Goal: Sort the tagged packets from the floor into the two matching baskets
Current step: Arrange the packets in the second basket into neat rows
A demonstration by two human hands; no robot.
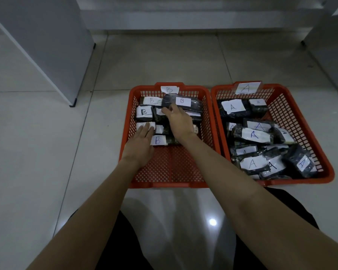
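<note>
Two red plastic baskets stand side by side on the floor. The left basket [126,121] carries a B tag on its far rim and holds several dark packets tagged B. The right basket [304,121] carries an A tag and holds several dark packets tagged A. My right hand [179,120] reaches into the B basket and grips the near end of a dark packet tagged B [185,103] lying on top of the pile at the back. My left hand [141,142] lies flat, fingers straight, on a white-tagged packet [144,125] at the left side of the same basket.
Pale glossy floor tiles [47,152] surround the baskets. A white cabinet [47,45] stands on feet at the left, another [332,55] at the right, and a low step or wall base runs across the back. My dark-clothed knees are at the bottom edge.
</note>
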